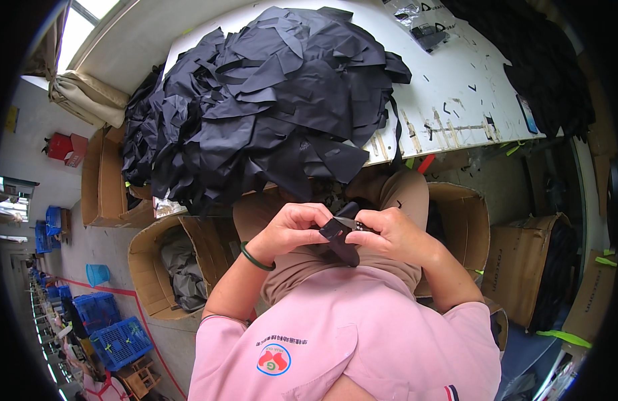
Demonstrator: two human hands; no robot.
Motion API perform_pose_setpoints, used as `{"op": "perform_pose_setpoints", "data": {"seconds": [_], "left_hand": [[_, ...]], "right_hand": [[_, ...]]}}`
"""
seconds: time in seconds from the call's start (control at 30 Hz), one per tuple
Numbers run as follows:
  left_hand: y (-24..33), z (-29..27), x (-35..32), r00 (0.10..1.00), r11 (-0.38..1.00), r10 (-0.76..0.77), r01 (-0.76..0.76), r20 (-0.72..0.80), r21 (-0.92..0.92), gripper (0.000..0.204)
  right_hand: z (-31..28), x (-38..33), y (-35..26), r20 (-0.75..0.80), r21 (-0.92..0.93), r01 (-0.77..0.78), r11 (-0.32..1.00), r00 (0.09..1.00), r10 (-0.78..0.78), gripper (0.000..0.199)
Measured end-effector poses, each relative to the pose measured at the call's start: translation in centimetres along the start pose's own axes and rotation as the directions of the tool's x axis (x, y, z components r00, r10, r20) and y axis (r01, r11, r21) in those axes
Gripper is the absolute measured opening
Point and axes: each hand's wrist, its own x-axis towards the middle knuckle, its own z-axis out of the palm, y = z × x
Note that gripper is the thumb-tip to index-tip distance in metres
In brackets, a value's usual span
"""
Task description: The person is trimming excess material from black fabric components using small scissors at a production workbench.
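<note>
Above my lap, my left hand (290, 230) pinches the edge of a black fabric piece (342, 248) between thumb and fingers; the piece hangs down toward my shirt. Close against it, my right hand (394, 234) is closed around a small cutting tool (360, 226) with a shiny blade and a dark handle. The blade points left and meets the fabric's upper edge. Its exact kind is too small to tell. Just ahead of both hands, a big heap of black fabric pieces (282, 100) spills over the front edge of the white table (449, 87).
Cardboard boxes stand around my knees, a left one (148, 267) with grey cloth and a right one (466, 220). More black material (550, 67) lies at the far right, near a phone (526, 113). Blue crates (122, 341) sit on the floor at left.
</note>
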Motion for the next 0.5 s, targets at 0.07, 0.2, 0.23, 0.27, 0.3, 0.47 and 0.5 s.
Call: {"op": "perform_pose_setpoints", "data": {"seconds": [0.07, 0.2, 0.23, 0.27, 0.3, 0.47, 0.5], "left_hand": [[0.2, 0.0, 0.1, 1.0, 0.999, -0.02, 0.02, -0.007, -0.035, 0.009], [0.8, -0.4, 0.1, 0.992, 0.985, -0.114, 0.119, 0.046, -0.128, 0.01], [0.9, -0.7, 0.1, 0.993, 0.985, -0.113, 0.118, 0.045, -0.128, 0.01], [1.0, -0.9, 0.3, 0.976, 0.96, -0.182, 0.203, 0.123, -0.195, 0.01], [1.2, -1.1, 0.4, 0.948, 0.922, -0.242, 0.291, 0.207, -0.257, 0.01], [1.6, -1.7, 1.5, 0.872, 0.87, -0.332, 0.43, 0.359, -0.241, 0.012], [1.6, -1.8, 1.6, 0.851, 0.862, -0.349, 0.456, 0.393, -0.222, 0.012]], "right_hand": [[-0.2, -0.2, -0.1, 0.002, 0.013, -0.01, 1.0, 1.0, 0.01, 0.039], [-0.9, -0.4, -0.5, 0.05, 0.068, -0.036, 0.997, 0.998, 0.033, 0.039], [-1.1, -0.4, -0.4, 0.08, 0.067, -0.024, 0.997, 0.997, 0.019, 0.04], [-1.1, -0.4, -0.2, 0.081, 0.066, -0.023, 0.998, 0.997, 0.017, 0.04], [-1.1, -0.4, 0.3, 0.106, 0.023, 0.026, 0.999, 0.994, -0.029, 0.04], [-1.8, -0.2, -0.1, 0.234, -0.025, 0.103, 0.994, 0.968, -0.095, 0.042], [-1.9, -0.2, -0.1, 0.254, -0.048, 0.117, 0.992, 0.962, -0.101, 0.042]]}}
